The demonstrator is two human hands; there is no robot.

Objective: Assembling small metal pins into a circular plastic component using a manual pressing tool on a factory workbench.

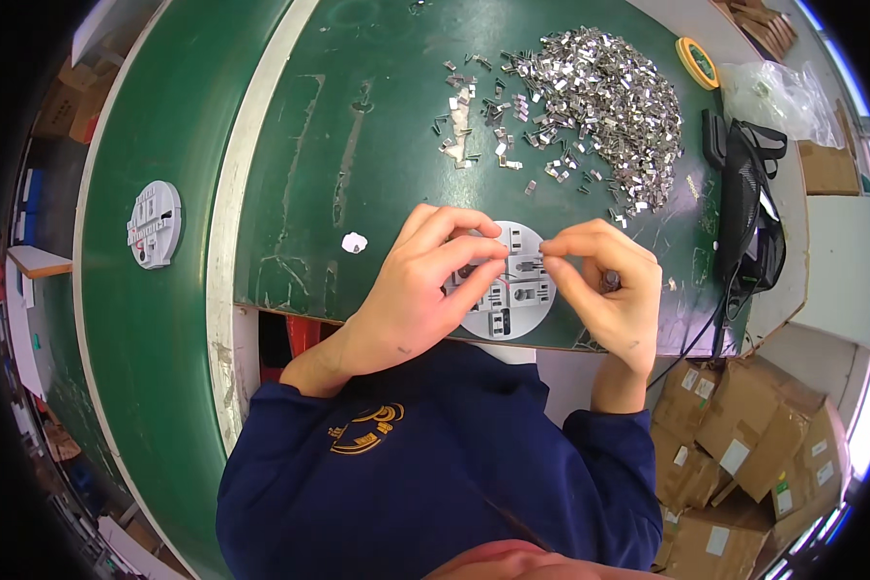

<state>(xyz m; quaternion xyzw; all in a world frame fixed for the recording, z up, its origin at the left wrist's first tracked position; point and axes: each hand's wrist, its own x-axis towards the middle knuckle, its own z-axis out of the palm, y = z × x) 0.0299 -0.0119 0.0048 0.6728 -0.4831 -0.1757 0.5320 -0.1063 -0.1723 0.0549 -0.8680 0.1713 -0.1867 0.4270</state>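
Observation:
A round light-grey plastic base (532, 321) with moulded slots and small metal fittings lies at the table's near edge. My left hand (425, 275) covers its left side, thumb and fingers pinched together over it. What that pinch holds, if anything, is too small to see. At the right rim, my right hand (619, 280) has its thumb and forefinger close together by the base's fittings; anything between them cannot be made out. A small dark object (610, 280) shows among its curled fingers. Beyond the hands spreads a big heap of small shiny metal clips (609, 106).
A similar round base (155, 224) rests on the green belt at left, past a pale rail (224, 208). A white scrap (355, 242) lies left of my hands. At right are a yellow tape ring (698, 64), a black bag (752, 208) and cardboard boxes (735, 425).

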